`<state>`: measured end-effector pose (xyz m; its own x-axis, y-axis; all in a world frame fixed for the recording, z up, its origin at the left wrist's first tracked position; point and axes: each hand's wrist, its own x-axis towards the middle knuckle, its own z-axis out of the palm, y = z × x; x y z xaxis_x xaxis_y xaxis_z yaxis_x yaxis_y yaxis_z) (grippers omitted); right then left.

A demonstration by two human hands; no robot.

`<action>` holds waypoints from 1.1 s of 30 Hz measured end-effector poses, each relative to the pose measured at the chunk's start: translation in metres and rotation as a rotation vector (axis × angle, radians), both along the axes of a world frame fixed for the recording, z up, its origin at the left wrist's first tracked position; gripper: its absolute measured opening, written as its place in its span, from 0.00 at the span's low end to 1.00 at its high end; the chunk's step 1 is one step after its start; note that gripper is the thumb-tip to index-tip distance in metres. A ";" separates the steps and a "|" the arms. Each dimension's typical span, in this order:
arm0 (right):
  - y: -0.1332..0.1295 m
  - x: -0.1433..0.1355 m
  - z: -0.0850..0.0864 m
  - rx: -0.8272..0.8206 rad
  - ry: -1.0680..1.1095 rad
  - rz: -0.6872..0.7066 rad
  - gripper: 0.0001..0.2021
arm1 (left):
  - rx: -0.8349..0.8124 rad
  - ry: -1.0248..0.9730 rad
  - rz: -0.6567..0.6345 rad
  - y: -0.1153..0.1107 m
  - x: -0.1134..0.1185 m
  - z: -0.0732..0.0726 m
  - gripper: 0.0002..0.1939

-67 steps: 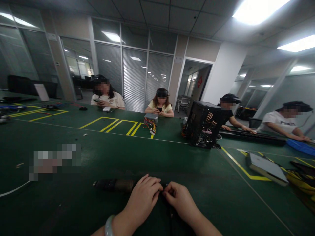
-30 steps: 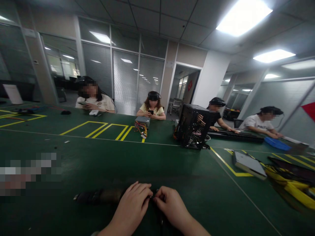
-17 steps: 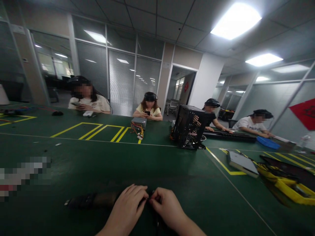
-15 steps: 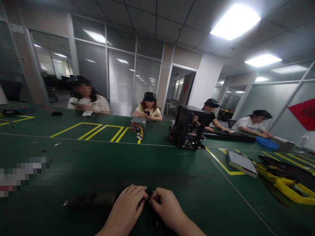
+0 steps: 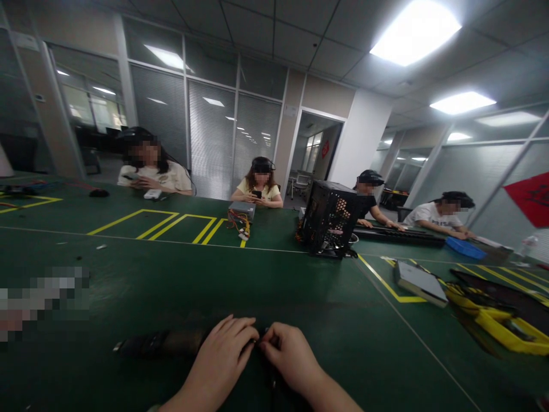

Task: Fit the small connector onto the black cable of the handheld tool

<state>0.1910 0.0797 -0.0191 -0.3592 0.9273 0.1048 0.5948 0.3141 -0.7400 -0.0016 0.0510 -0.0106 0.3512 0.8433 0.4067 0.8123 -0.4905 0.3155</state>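
Pinching with the fingers of the right hand [image 5: 294, 352] at a small dark part [image 5: 259, 341], mostly hidden; curling the left hand [image 5: 225, 355] over one end of the tool [image 5: 180, 343], but can't tell whether gripping it. Can read roughly "PRIS" on a white shirt [image 5: 435, 216], yet can't make out the marking on the red sign [image 5: 534, 197] or what lies under the pixelated patch [image 5: 38, 297]. See the tool lying left of the left hand on the green table [image 5: 214, 283], and, beyond, a black case [image 5: 330, 217] and glass walls [image 5: 210, 131]
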 end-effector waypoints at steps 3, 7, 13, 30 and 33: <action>0.000 -0.001 0.001 0.019 -0.012 0.003 0.03 | 0.021 0.002 -0.015 0.000 -0.001 0.002 0.12; 0.000 -0.002 0.002 0.034 -0.031 0.000 0.02 | 0.090 -0.002 0.001 0.000 -0.003 0.001 0.10; -0.001 -0.001 0.004 0.029 -0.035 0.004 0.03 | 0.026 -0.015 0.037 -0.002 -0.003 0.004 0.05; -0.006 -0.001 0.000 0.059 -0.012 0.035 0.05 | 0.042 0.070 -0.020 -0.007 0.001 0.006 0.06; -0.007 -0.002 -0.001 0.032 -0.021 0.021 0.05 | 0.029 0.081 -0.023 -0.007 0.004 0.007 0.06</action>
<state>0.1889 0.0725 -0.0203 -0.3812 0.9158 0.1264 0.6028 0.3499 -0.7171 0.0020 0.0444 -0.0036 0.4035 0.8229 0.4000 0.8228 -0.5176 0.2347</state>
